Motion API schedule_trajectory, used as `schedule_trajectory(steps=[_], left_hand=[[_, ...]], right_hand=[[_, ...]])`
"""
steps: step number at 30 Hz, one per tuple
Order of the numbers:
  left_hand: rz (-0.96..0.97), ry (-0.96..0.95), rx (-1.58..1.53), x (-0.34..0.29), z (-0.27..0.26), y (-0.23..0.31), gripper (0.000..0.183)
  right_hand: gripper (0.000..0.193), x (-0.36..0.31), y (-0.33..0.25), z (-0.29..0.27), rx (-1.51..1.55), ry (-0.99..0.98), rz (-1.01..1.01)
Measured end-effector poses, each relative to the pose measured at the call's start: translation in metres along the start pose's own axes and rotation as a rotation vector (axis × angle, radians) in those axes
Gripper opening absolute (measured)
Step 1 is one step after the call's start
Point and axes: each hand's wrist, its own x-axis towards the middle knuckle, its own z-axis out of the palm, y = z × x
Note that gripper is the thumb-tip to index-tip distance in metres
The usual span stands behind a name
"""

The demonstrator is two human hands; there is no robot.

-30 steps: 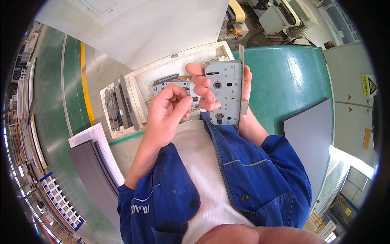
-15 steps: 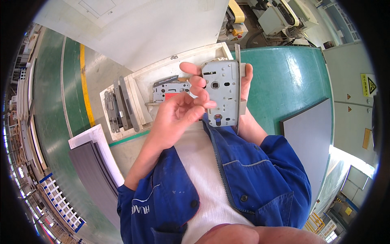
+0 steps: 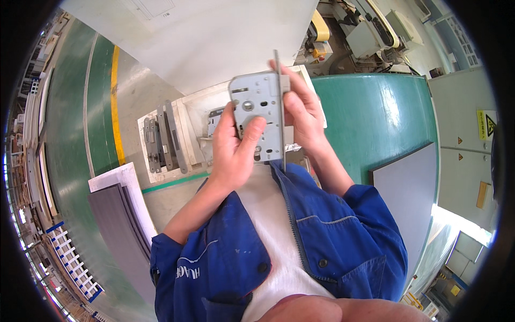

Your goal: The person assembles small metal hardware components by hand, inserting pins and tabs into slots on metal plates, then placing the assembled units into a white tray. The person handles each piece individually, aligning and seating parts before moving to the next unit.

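Two bare hands are holding one grey rectangular metal mortise lock body [image 3: 261, 115] up in front of the chest. Left hand [image 3: 232, 153] is wrapping the lock's lower left side, its thumb pressing flat on the face plate. Right hand [image 3: 301, 110] is gripping the long narrow edge strip on the right, fingers curling round it. Below, a white shallow tray [image 3: 185, 126] is sitting on the grey floor, carrying more grey lock bodies [image 3: 161, 139] lying side by side. Dark grey stacked panels [image 3: 123, 225] are lying at lower left.
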Motion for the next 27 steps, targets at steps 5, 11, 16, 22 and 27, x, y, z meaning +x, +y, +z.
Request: schedule_trajectory(steps=[5, 11, 16, 22, 27], left_hand=[[0.034, -0.086, 0.114, 0.006, -0.024, 0.009, 0.031], [0.020, -0.246, 0.148, 0.016, -0.043, 0.025, 0.039], [-0.070, -0.296, 0.325, 0.019, -0.051, 0.039, 0.038], [-0.020, -0.255, 0.149, 0.016, -0.044, 0.036, 0.037], [-0.035, -0.273, 0.093, 0.018, -0.047, 0.034, 0.038]], right_hand=[[0.054, 0.001, -0.022, -0.020, -0.412, -0.014, -0.178], [0.042, 0.011, -0.059, -0.019, -1.003, -0.137, -0.265], [0.026, 0.018, -0.071, -0.010, -0.784, -0.218, 0.007], [0.031, 0.023, -0.082, -0.007, -0.792, -0.439, 0.262], [0.037, 0.026, -0.084, -0.004, -0.799, -0.497, 0.329]])
